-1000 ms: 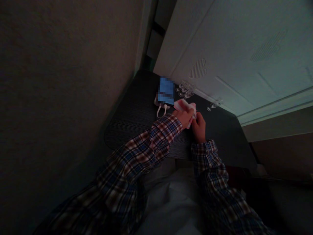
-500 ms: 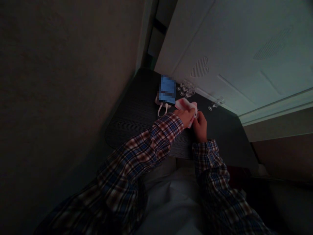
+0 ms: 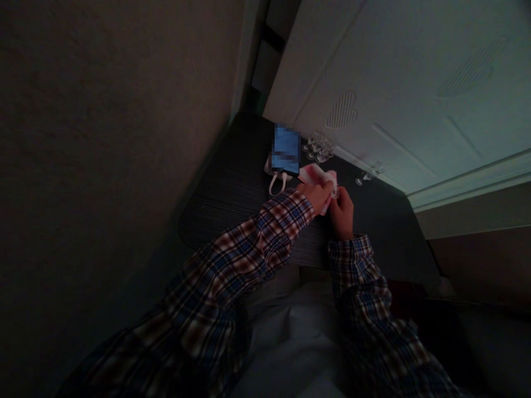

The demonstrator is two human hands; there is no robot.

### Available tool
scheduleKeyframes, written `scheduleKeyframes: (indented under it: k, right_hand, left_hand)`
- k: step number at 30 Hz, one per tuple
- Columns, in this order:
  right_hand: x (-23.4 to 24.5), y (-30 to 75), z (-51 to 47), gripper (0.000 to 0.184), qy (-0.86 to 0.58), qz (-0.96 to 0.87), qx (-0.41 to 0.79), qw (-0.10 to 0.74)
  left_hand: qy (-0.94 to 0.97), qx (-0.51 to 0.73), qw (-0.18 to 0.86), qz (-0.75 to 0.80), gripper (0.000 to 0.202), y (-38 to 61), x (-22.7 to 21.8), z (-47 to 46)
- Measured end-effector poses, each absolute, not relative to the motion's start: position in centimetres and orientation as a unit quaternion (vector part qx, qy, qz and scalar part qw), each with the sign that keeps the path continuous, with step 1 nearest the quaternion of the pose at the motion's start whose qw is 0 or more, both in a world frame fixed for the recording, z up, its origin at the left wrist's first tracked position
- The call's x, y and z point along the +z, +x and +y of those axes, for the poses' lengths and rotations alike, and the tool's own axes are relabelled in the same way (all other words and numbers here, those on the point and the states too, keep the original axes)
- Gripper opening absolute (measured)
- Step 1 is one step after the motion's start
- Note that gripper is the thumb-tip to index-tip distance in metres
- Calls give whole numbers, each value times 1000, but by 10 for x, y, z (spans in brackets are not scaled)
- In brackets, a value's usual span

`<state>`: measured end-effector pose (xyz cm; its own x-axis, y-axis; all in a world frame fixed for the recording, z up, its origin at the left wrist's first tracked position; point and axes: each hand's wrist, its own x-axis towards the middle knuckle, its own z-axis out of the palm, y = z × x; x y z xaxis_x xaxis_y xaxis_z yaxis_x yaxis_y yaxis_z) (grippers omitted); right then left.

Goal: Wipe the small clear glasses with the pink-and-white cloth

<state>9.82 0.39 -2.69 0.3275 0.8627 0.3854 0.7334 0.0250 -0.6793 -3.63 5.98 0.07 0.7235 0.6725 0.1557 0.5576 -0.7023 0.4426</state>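
A pink-and-white cloth (image 3: 316,174) is bunched up over the dark table. My left hand (image 3: 316,196) is closed on it, thumb pressed towards the right edge of the cloth. Right beside it, my right hand (image 3: 342,213) is closed in a pinch at a small clear round piece (image 3: 334,192), which looks like a suction cup. The cloth touches this piece, and my fingers cover part of it. Behind the cloth lies a pile of similar clear suction cups (image 3: 318,147), and a few more clear suction cups (image 3: 369,174) lie to the right.
A phone (image 3: 285,150) with a lit, blurred screen leans on a pale block at the back left, and a white cable (image 3: 276,184) loops in front. The dark table (image 3: 224,199) meets a white panel (image 3: 394,83) with heart reliefs behind. A wall (image 3: 124,138) rises at left.
The view has shifted slightly. Both hands keep their hold at nearly the same spot, with only slight finger movement at the cloth and clear piece.
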Motion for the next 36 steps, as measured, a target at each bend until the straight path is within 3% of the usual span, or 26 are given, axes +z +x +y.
scheduleKeyframes:
  k: [36]
  right_hand:
    - [-30, 102, 4, 14, -688, -579, 75, 432]
  left_hand:
    - [913, 156, 170, 337, 48, -35, -2, 60]
